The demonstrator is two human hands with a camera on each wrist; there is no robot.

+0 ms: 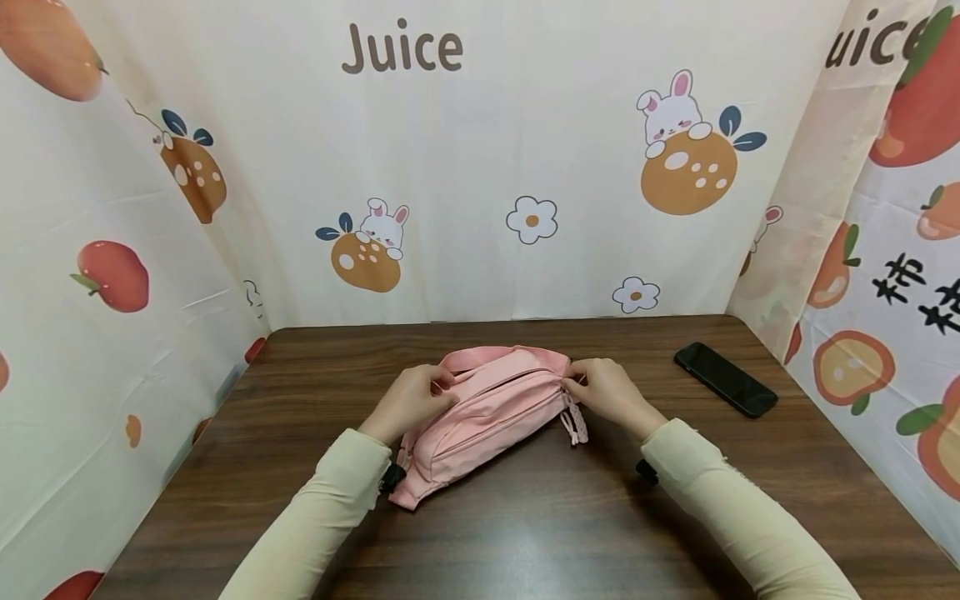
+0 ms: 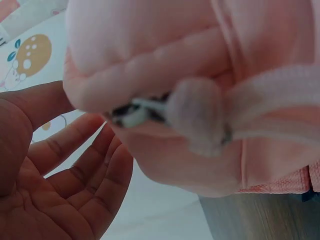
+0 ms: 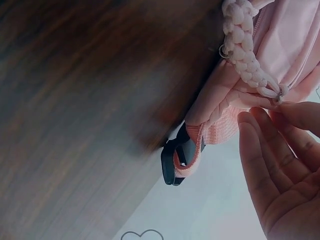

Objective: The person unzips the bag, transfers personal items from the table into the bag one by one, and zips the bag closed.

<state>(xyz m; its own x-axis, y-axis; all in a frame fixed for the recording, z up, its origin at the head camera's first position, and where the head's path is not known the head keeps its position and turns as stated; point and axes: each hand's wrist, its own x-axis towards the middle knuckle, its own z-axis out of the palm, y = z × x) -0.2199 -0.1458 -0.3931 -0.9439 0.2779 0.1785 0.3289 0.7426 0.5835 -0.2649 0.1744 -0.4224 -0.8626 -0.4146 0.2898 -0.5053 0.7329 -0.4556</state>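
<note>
A pink waist bag [image 1: 491, 425] lies slantwise on the table, with a zipper line along its upper part. At the bag's upper left, my left hand [image 1: 411, 402] pinches the fabric edge between thumb and forefinger; the other fingers spread beside it in the left wrist view. My right hand [image 1: 611, 393] pinches the right end of the bag, where a braided pale pink cord [image 3: 242, 47] joins the zipper. A blurred pale zipper pull [image 2: 197, 115] hangs near my left fingers. Below the right hand, a black buckle [image 3: 172, 160] sits on the pink strap [image 3: 220, 127].
A black phone [image 1: 726, 380] lies on the dark wooden table [image 1: 517, 542] to the right of the bag. Printed curtains [image 1: 480, 150] with fruit and rabbits stand behind the table and at both sides.
</note>
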